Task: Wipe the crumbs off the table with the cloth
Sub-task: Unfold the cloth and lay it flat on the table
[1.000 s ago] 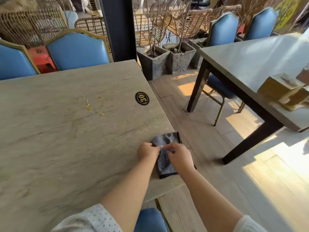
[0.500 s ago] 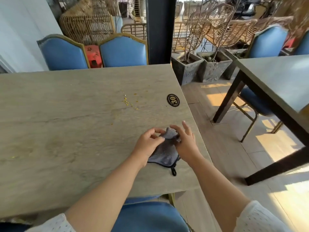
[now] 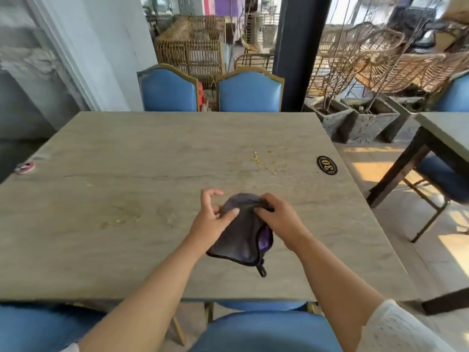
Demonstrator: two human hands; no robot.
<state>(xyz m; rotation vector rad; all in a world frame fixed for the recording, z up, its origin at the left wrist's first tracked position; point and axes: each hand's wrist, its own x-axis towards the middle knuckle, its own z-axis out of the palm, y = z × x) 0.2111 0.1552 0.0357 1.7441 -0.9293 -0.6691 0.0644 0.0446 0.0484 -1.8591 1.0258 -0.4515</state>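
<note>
Cloth (image 3: 241,232), dark, bunched, over the worktop (image 3: 114,199): left hand (image 3: 209,223) pinches its left edge under the thumb, right hand (image 3: 280,218) curls fingers (image 3: 262,211) over the top fold; crumbs (image 3: 262,161) lie beyond the fingers, slightly rightward, nearer the right hand.

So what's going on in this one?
A person is handling a dark grey cloth with both hands at the near side of the table. The right hand pinches its top edge, and the left hand holds its side with the thumb on top. The yellow crumbs lie further out, beside the oval number plate. No wiping has begun.
</note>
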